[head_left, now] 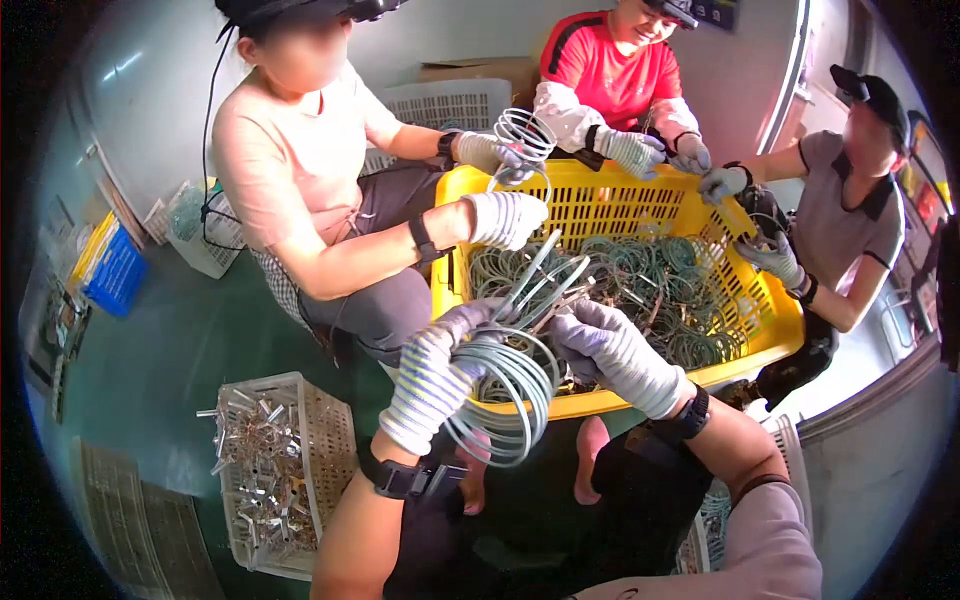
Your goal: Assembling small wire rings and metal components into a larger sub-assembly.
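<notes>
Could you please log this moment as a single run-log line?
left hand: grips wire coil | right hand: on coil's straight ends | yellow crate: tangled wire, three gloved co-workers around

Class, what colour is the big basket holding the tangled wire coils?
Bright yellow: the basket shows best in the head view, its only view.

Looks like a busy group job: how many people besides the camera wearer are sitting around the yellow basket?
3: one in a pale pink top at the left, one in a red shirt at the far side, one in a grey shirt at the right. Others may sit outside the view.
</notes>
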Tool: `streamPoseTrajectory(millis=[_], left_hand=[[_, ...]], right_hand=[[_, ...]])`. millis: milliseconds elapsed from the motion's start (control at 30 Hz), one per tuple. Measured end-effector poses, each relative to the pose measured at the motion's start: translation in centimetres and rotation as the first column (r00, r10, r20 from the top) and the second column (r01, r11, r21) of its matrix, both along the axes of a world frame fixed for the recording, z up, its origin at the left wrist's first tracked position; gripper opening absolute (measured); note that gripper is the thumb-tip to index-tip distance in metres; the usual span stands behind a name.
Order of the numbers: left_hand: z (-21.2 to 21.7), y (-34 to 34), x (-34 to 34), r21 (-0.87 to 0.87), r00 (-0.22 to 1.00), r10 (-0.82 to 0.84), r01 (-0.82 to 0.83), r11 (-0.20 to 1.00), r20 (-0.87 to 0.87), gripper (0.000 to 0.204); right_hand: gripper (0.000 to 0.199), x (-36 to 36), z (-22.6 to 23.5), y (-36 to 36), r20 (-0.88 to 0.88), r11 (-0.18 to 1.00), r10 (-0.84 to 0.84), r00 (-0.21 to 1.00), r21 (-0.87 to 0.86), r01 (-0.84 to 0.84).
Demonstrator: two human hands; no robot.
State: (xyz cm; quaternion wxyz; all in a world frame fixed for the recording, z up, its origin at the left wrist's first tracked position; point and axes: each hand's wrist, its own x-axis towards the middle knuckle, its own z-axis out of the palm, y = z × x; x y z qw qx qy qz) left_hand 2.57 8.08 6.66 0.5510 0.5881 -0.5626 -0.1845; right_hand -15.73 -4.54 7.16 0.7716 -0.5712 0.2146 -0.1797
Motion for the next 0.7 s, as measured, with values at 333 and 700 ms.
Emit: streamPoseTrajectory(millis=[333, 700], left_hand=[[-0.6, -0.4, -1.0, -0.116, 0.963, 0.181, -0.160, 0.980, 0.200, 0.038], [0.9, 0.4, -1.2, -0.233, 0.968, 0.243, -0.250, 0.940, -0.061, 0.031]], right_hand=[[0.019, 0.8, -3.0, -1.0, 0.002, 0.720, -0.057, 0.998, -0.692, 0.042], [0.022, -0.2, -0.8, -1.5, -0.013, 0.990, 0.088, 0.996, -0.112, -0.089]])
